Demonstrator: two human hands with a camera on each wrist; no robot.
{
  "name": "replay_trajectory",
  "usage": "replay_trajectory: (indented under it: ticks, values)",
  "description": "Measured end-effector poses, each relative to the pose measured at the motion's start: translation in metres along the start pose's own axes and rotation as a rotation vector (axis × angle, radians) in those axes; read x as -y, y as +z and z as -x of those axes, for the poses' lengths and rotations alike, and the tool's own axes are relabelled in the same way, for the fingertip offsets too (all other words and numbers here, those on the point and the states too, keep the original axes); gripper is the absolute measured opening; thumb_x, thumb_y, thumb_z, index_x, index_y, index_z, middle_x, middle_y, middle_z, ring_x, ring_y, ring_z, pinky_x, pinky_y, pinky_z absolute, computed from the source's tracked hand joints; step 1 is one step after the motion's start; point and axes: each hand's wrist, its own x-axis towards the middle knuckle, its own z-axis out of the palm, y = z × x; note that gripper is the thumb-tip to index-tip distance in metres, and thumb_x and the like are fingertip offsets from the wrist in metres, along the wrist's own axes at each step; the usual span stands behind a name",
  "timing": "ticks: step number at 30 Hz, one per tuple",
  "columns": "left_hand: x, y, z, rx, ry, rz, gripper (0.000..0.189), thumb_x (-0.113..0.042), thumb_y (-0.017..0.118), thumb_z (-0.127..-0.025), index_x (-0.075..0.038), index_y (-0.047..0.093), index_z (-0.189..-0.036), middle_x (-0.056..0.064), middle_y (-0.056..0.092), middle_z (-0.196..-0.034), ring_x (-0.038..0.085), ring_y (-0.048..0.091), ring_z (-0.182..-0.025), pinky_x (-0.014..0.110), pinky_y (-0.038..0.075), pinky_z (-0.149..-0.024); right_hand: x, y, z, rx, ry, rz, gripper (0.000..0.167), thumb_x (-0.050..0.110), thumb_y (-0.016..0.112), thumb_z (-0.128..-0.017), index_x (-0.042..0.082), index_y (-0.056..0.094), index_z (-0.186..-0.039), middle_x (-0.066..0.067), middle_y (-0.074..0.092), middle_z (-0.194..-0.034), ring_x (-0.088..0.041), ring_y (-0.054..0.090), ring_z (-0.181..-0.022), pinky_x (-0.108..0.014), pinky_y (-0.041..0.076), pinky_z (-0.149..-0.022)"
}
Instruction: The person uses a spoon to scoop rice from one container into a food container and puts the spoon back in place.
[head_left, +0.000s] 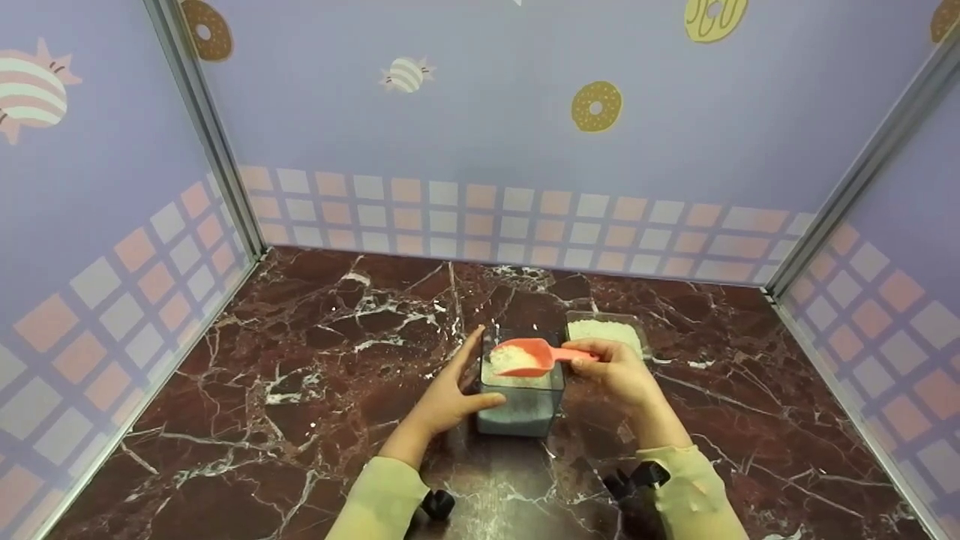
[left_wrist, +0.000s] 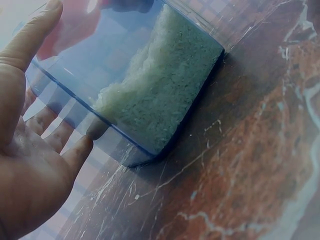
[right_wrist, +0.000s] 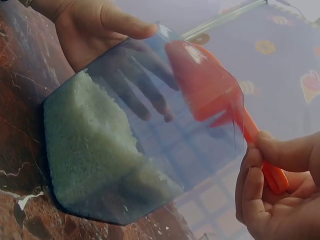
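A clear dark-tinted container (head_left: 517, 416) stands on the table, partly filled with white rice (right_wrist: 95, 150) heaped against one wall. My left hand (head_left: 450, 397) rests against its left side with straight, spread fingers, the thumb along the near wall. Over the container's mouth is an orange scoop (head_left: 536, 356) loaded with rice. My right hand (head_left: 619, 375) grips the scoop by its handle, fingers curled round it. Through the clear wall the scoop's bowl shows inside the upper part of the container in the right wrist view.
Behind my right hand lies a shallow clear tray (head_left: 641, 330) of white rice, partly hidden by that hand. Loose grains dot the dark red marbled table (head_left: 360, 390). Patterned purple panels (head_left: 487, 112) enclose the back and both sides.
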Motion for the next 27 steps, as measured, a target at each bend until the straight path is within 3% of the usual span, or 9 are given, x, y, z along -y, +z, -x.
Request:
replay_trajectory:
  ticks: [4,13,22,27]
  values:
    - [0.0,0.0,0.0,0.005,-0.003,-0.005,0.118,-0.038,0.089,-0.08,-0.023,0.011,-0.168,0.01,0.009,-0.175,0.036,0.015,-0.16,0.053,0.025,-0.13,-0.001,-0.005,0.002,0.028,0.022,-0.102,0.021,-0.002,0.061,-0.099,0.0,0.071,-0.118,0.003,0.073,-0.094,-0.005,0.067,-0.081,-0.023,0.064,-0.073]
    - [-0.002,-0.001,0.002,0.01,-0.042,-0.031,0.112,-0.03,0.086,-0.085,-0.026,0.01,-0.168,0.007,0.005,-0.176,0.035,0.01,-0.161,0.053,0.025,-0.13,0.011,-0.014,0.01,-0.027,-0.041,-0.188,0.025,-0.008,0.058,-0.097,0.004,0.073,-0.115,0.005,0.074,-0.099,-0.004,0.069,-0.089,-0.014,0.06,-0.081]
    - [-0.002,0.0,0.002,0.007,-0.022,-0.029,0.111,-0.026,0.085,-0.086,-0.028,0.01,-0.168,0.007,0.005,-0.176,0.037,0.013,-0.16,0.054,0.026,-0.129,0.024,-0.037,0.02,-0.214,-0.03,-0.2,0.035,-0.014,0.054,-0.095,0.012,0.075,-0.106,0.004,0.07,-0.091,-0.004,0.06,-0.076,-0.012,0.054,-0.067]
    - [-0.003,0.001,0.002,0.006,-0.027,-0.034,0.11,-0.024,0.085,-0.086,-0.03,0.01,-0.167,0.007,0.005,-0.176,0.037,0.011,-0.161,0.054,0.025,-0.129,0.023,-0.056,0.024,-0.351,-0.031,-0.186,0.034,-0.009,0.054,-0.099,0.018,0.075,-0.101,0.007,0.071,-0.087,-0.003,0.06,-0.074,-0.013,0.054,-0.067]
